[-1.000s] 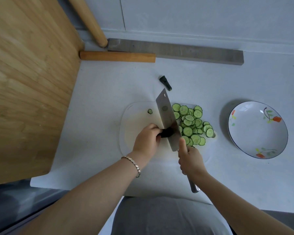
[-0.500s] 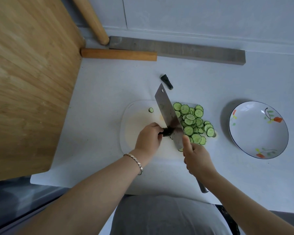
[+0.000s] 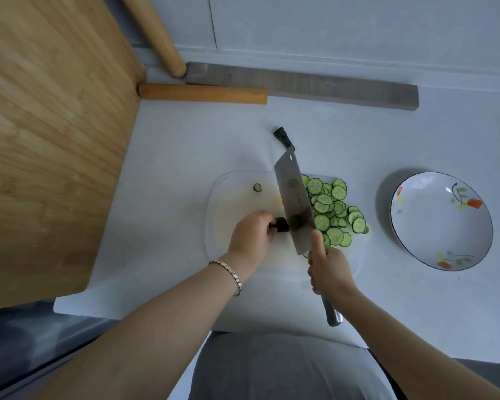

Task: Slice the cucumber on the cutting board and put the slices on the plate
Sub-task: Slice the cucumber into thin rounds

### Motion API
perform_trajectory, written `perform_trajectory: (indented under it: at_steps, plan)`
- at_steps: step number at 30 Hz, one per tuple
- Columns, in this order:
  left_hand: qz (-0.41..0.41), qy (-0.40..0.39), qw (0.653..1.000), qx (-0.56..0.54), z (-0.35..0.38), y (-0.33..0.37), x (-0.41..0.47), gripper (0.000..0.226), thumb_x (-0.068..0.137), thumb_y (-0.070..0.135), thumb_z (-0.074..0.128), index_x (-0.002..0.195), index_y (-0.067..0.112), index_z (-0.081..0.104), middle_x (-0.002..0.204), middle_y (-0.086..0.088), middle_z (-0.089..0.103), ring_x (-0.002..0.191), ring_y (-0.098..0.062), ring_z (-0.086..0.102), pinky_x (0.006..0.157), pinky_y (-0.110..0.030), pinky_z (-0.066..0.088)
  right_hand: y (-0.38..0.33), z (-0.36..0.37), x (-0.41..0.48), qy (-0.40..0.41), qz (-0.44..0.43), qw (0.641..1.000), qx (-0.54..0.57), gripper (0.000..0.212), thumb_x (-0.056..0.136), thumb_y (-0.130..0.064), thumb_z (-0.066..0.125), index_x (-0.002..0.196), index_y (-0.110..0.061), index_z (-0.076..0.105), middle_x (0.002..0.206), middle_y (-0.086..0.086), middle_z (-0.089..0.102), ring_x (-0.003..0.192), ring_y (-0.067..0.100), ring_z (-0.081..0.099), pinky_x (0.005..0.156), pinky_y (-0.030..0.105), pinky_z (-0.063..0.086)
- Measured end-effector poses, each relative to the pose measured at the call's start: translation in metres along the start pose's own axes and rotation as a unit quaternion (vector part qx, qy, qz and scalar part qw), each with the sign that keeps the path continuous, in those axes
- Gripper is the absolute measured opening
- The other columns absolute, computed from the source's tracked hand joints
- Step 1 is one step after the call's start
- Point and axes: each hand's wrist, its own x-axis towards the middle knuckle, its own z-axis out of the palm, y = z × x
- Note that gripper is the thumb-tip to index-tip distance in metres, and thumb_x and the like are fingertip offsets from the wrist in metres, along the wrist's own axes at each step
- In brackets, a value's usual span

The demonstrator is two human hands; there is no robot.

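A short dark-green cucumber stub point(image 3: 282, 225) lies on the white cutting board point(image 3: 223, 197), pinched by my left hand point(image 3: 250, 233). My right hand point(image 3: 328, 269) grips the steel handle of a cleaver point(image 3: 293, 199), forefinger laid on the blade, which stands on the board against the stub's right end. A heap of pale green cucumber slices point(image 3: 329, 210) lies on the board right of the blade. One small slice point(image 3: 257, 187) sits alone at the board's far left. The flowered white plate point(image 3: 440, 220) stands to the right with nothing on it.
A cut-off cucumber end point(image 3: 283, 137) lies on the white counter beyond the board. A big wooden board point(image 3: 46, 134) fills the left. A wooden stick point(image 3: 202, 94), a grey bar point(image 3: 315, 85) and a rolling pin point(image 3: 159, 39) lie along the back wall.
The cleaver rose and tilted half a second ago, then came back down upright against the stub. My left hand stayed on the stub.
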Motion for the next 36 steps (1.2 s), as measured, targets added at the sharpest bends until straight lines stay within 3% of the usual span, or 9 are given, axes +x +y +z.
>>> perform_trajectory:
  at_steps: [6,17,23,28,32,36]
  plan:
    - [-0.001,0.009,1.000,-0.005,0.001,0.001,-0.002,0.015,0.084,0.004,0.057,0.095,-0.001,0.066,0.104,-0.012,0.064,0.095,-0.029,0.059,0.078,-0.030,0.044,-0.001,-0.012,-0.006,0.013,-0.055,0.997,-0.057,0.056,0.092,-0.057,0.034,0.065,-0.009,0.040,0.054,0.007,0.040,0.051,0.021,0.036,0.058,0.034,0.033]
    - [0.015,0.013,1.000,0.009,0.002,0.001,-0.002,0.014,0.084,0.003,0.056,0.092,-0.001,0.067,0.101,-0.013,0.064,0.091,-0.031,0.060,0.075,-0.034,0.049,-0.004,-0.001,-0.010,0.009,-0.061,0.993,-0.106,0.052,0.093,-0.054,0.033,0.064,-0.012,0.028,0.065,0.012,0.036,0.059,0.022,0.032,0.058,0.033,0.029]
    - [0.025,0.015,1.000,0.009,0.004,-0.001,-0.003,0.012,0.084,0.002,0.056,0.089,-0.001,0.066,0.098,-0.012,0.063,0.088,-0.029,0.060,0.071,-0.029,0.046,0.002,0.009,-0.001,0.008,-0.038,0.996,-0.079,0.050,0.093,-0.055,0.033,0.068,-0.012,0.033,0.065,0.011,0.033,0.058,0.022,0.030,0.057,0.032,0.029]
    - [0.036,0.020,0.999,0.011,0.005,-0.005,-0.005,0.016,0.083,0.000,0.055,0.093,0.000,0.068,0.101,-0.013,0.063,0.088,-0.029,0.061,0.070,-0.023,0.041,-0.002,0.002,-0.003,-0.013,0.006,1.000,0.012,0.050,0.093,-0.056,0.033,0.073,-0.011,0.039,0.054,0.005,0.031,0.045,0.017,0.028,0.046,0.025,0.027]
    - [0.028,0.024,0.999,0.013,0.005,-0.004,-0.003,0.017,0.085,0.002,0.054,0.096,-0.001,0.068,0.103,-0.013,0.063,0.091,-0.031,0.061,0.073,-0.024,0.041,0.001,-0.005,-0.007,0.011,-0.047,0.997,-0.060,0.054,0.091,-0.057,0.033,0.066,-0.009,0.039,0.055,0.007,0.040,0.052,0.021,0.036,0.057,0.034,0.033]
    - [0.021,0.024,0.999,0.006,0.004,-0.003,-0.002,0.018,0.085,0.002,0.055,0.097,0.000,0.068,0.103,-0.013,0.065,0.092,-0.032,0.061,0.078,-0.031,0.046,0.000,-0.006,-0.014,0.006,-0.072,0.993,-0.091,0.052,0.091,-0.057,0.033,0.067,-0.011,0.038,0.064,0.011,0.038,0.058,0.021,0.035,0.058,0.033,0.031]
